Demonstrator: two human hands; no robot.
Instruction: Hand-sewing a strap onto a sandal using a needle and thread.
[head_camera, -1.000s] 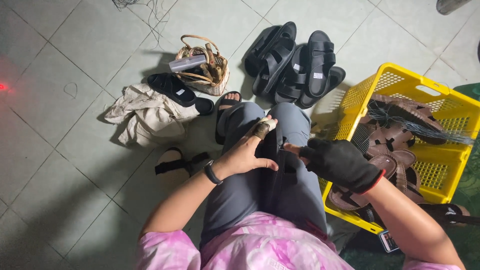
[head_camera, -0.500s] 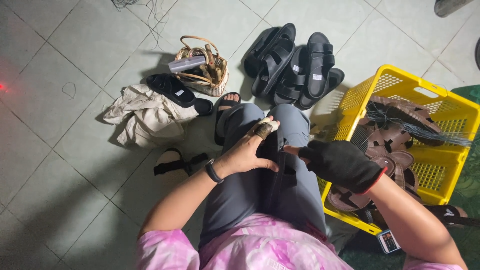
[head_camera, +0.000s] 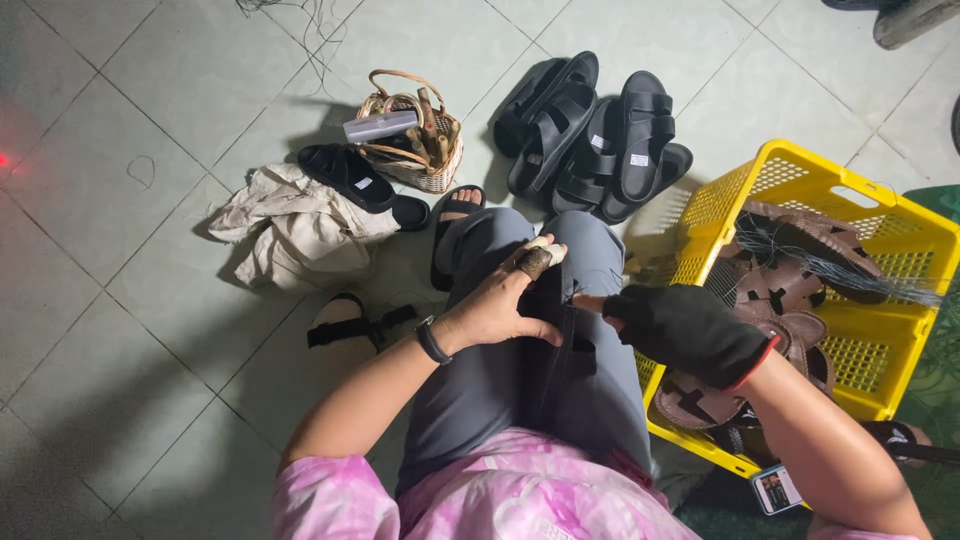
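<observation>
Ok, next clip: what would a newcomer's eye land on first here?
Probably the yellow plastic crate at the right, filled with brown sandals. Next, mid-frame, the person's bare left hand and black-gloved right hand meet on a black sandal lying over the lap. Behind them on the tiled floor stand a cluster of black sandals and a small wicker basket.
</observation>
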